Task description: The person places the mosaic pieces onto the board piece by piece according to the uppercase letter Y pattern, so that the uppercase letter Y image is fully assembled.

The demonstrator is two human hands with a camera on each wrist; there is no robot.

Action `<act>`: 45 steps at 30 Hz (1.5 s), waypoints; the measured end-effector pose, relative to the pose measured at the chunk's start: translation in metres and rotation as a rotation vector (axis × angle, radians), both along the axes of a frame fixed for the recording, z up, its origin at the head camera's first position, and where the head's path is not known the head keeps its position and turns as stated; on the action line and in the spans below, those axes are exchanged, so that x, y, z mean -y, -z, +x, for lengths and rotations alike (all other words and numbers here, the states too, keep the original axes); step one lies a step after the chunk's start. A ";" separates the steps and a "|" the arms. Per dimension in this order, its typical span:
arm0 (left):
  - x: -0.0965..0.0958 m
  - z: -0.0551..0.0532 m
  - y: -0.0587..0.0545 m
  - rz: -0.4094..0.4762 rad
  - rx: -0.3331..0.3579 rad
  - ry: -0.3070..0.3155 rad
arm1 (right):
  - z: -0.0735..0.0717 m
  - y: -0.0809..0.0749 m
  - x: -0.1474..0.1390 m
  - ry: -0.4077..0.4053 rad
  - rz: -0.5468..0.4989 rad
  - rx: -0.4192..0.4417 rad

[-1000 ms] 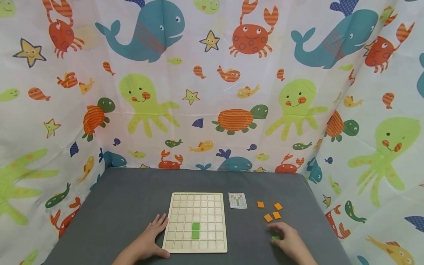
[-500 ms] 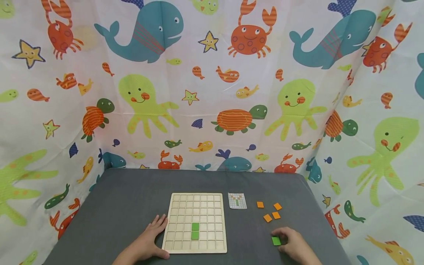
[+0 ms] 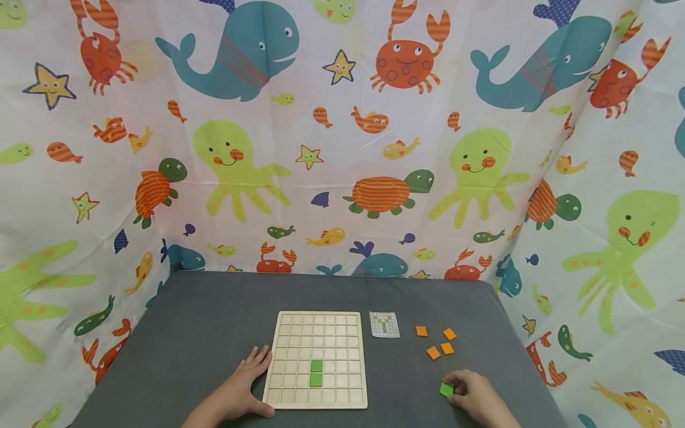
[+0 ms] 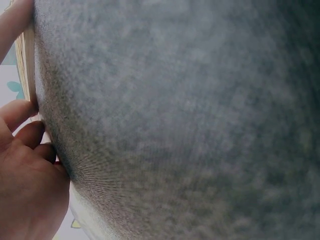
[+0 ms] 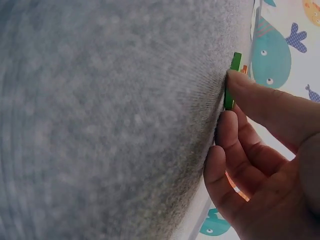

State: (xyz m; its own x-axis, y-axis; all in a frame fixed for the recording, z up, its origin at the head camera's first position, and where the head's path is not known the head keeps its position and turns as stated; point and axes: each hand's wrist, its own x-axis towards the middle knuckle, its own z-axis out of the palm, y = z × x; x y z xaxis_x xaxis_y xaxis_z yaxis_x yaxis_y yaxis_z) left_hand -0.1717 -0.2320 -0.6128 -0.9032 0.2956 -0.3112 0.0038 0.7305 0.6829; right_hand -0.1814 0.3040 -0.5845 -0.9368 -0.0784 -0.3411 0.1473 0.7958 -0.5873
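A pale wooden grid board (image 3: 291, 381) lies flat on the table, with two green square tiles (image 3: 316, 379) set one above the other in its cells. Along its left edge rests my left hand (image 3: 239, 384), fingers spread and thumb at the near corner; the left wrist view shows the fingers (image 4: 19, 112) against the board's side. To the right of the board, my right hand (image 3: 473, 394) pinches a loose green tile (image 3: 446, 389) between thumb and fingers, low at the tabletop. In the right wrist view this green tile (image 5: 236, 62) stands on edge beside the thumb.
Several orange square tiles (image 3: 433, 352) lie loose beyond my right hand. A small printed pattern card (image 3: 384, 324) sits just right of the board's far corner. The grey cloth-covered table (image 3: 214, 321) meets a sea-animal curtain (image 3: 342, 178) at the back and sides.
My right hand has drawn slightly right and closed its fingers on the green tile, which now looks tilted. The left hand and board have stayed put.
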 end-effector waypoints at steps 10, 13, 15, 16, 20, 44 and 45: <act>-0.004 0.001 -0.007 -0.010 0.010 -0.004 | -0.001 -0.003 0.008 -0.040 0.031 -0.105; -0.003 0.001 -0.006 -0.013 0.013 -0.008 | -0.002 -0.006 0.012 -0.085 0.032 -0.165; -0.003 0.000 -0.004 -0.013 0.018 -0.012 | -0.004 -0.007 0.014 -0.122 0.035 -0.195; -0.003 0.000 -0.004 -0.013 0.020 -0.014 | -0.005 -0.008 0.016 -0.137 0.040 -0.205; -0.002 -0.001 -0.003 -0.009 0.017 -0.014 | -0.011 -0.013 0.022 -0.191 0.034 -0.251; 0.000 -0.002 0.003 -0.011 -0.001 -0.004 | -0.025 -0.024 0.074 -0.317 -0.074 -0.389; 0.000 -0.002 0.003 -0.012 0.001 -0.004 | -0.026 -0.025 0.076 -0.320 -0.070 -0.389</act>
State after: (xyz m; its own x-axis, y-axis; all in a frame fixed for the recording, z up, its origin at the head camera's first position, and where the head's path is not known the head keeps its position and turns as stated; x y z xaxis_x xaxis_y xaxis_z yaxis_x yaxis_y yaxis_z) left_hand -0.1738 -0.2323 -0.6162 -0.9041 0.2888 -0.3150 0.0008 0.7383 0.6745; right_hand -0.2070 0.2275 -0.5600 -0.9186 -0.3928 0.0446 -0.3381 0.7222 -0.6034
